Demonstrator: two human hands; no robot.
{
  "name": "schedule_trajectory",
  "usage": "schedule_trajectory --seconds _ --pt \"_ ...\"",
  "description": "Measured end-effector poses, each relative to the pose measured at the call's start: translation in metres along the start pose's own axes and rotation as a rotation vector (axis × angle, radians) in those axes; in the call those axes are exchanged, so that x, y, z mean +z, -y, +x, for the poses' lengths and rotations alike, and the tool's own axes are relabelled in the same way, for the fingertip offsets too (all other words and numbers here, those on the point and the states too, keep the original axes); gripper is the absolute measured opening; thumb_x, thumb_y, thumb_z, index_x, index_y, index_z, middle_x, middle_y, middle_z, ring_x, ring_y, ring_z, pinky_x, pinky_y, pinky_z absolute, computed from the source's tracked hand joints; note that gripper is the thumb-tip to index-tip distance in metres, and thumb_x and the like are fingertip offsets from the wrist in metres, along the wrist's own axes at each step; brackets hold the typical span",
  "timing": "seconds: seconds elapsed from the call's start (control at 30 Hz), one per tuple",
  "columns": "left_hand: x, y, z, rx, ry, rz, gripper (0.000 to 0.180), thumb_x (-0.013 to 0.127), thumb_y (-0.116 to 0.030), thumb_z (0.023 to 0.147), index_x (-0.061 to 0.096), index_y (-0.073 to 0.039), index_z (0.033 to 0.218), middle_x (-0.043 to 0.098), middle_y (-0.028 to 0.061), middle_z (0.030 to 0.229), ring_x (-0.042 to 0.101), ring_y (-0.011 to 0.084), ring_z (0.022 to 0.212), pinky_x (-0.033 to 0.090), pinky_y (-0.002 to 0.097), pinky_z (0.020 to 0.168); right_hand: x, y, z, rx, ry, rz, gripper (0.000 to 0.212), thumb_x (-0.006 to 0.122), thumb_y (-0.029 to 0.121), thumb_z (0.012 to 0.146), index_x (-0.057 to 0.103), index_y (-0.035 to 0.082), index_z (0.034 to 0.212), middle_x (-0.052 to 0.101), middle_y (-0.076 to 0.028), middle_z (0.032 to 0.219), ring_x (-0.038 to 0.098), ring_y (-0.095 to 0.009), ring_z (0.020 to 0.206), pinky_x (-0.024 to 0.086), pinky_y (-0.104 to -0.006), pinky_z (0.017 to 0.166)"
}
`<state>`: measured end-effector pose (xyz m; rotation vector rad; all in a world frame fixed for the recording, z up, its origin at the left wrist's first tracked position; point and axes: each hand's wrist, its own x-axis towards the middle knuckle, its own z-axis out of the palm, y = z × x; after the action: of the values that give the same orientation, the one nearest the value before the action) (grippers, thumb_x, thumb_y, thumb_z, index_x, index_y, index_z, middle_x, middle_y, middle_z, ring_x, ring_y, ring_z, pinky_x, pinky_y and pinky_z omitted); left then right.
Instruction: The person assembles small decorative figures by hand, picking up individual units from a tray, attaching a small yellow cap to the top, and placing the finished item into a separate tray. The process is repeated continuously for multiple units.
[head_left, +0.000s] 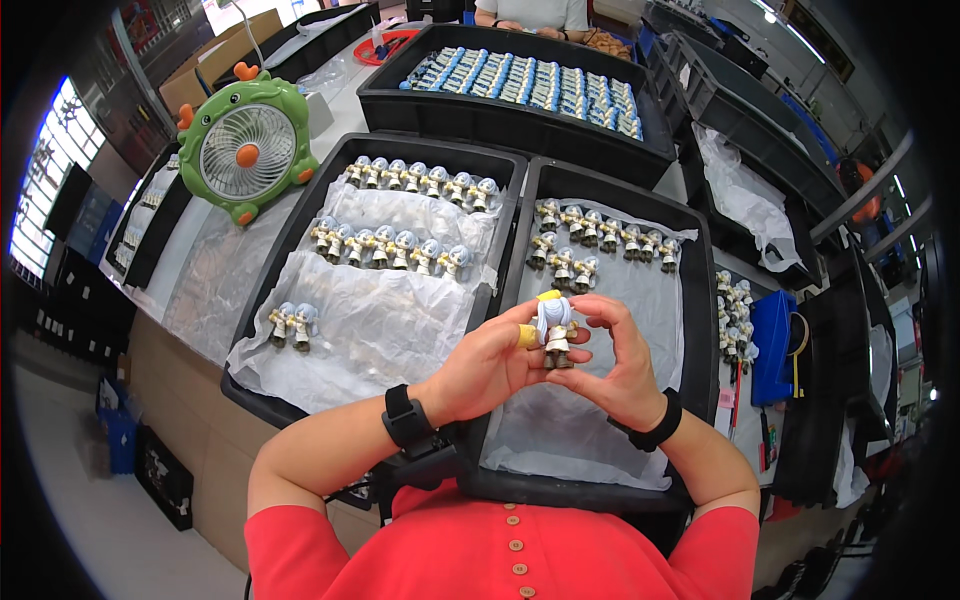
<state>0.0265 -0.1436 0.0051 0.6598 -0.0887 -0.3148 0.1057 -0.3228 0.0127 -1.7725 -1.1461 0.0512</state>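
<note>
A small figurine [554,332] with pale blue-white hair sits upright right in the middle, held up between both hands above the right-hand black tray [700,330]. The left hand [487,368] has its grip clamped on the figurine from the left, yellow finger cots on thumb and forefinger, one at the head and one at the body. The right hand [620,362] closes on it from the other side, fingers curled over the top and thumb at the feet. Both wrists wear black bands.

Beneath, the tray's white lining paper [590,420] carries two short rows of matching figurines [590,245] at its far end. The left-hand tray [262,395] holds three more rows on crumpled paper. Farther out on the table [195,300]: a green dragon-shaped fan [247,145], and a far tray of blue-and-white pieces [530,80]. Another person sits at the top edge.
</note>
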Motion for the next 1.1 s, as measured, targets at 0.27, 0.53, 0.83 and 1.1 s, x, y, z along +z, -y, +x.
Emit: schedule_trajectory --seconds 0.27,0.53,0.83,1.1 --pt "-0.002 0.001 -0.001 -0.001 -0.018 -0.046 0.051 0.034 -0.019 0.093 0.022 -0.005 0.142 0.047 0.0172 0.129 0.050 0.0292 0.118 0.041 0.0400 0.098 -0.002 0.006 0.003 -0.034 -0.001 -0.049 0.042 0.078 0.008 0.065 0.055 0.006 0.100 0.052 -0.013 0.118 0.054 -0.027 0.105 0.045 -0.0345 0.086" --pt "0.000 0.002 0.001 0.028 -0.039 -0.045 0.046 0.028 -0.012 0.094 0.021 -0.005 0.140 0.047 0.0147 0.126 0.053 0.0268 0.114 0.044 0.0381 0.094 -0.003 0.006 0.002 -0.028 -0.005 -0.051 0.035 0.078 0.006 0.065 0.056 0.006 0.093 0.053 -0.013 0.116 0.055 -0.028 0.105 0.045 -0.0346 0.086" --pt "0.001 0.001 0.002 0.087 -0.032 0.050 0.059 0.059 -0.009 0.086 0.032 -0.010 0.138 0.049 0.0102 0.123 0.055 0.0232 0.110 0.046 0.0370 0.090 0.000 0.002 -0.004 0.017 -0.036 -0.036 0.054 0.075 0.001 0.064 0.053 0.006 0.113 0.053 -0.012 0.119 0.054 -0.024 0.103 0.045 -0.0307 0.081" --pt "0.009 -0.075 -0.044 0.276 -0.287 0.773 0.045 0.067 -0.008 0.083 0.048 -0.006 0.124 0.058 0.0070 0.101 0.063 0.0150 0.089 0.050 0.0266 0.079 -0.002 0.009 -0.002 0.103 -0.048 0.146 0.049 0.069 -0.002 0.069 0.052 0.007 0.114 0.049 -0.008 0.122 0.051 -0.017 0.102 0.044 -0.0287 0.081"
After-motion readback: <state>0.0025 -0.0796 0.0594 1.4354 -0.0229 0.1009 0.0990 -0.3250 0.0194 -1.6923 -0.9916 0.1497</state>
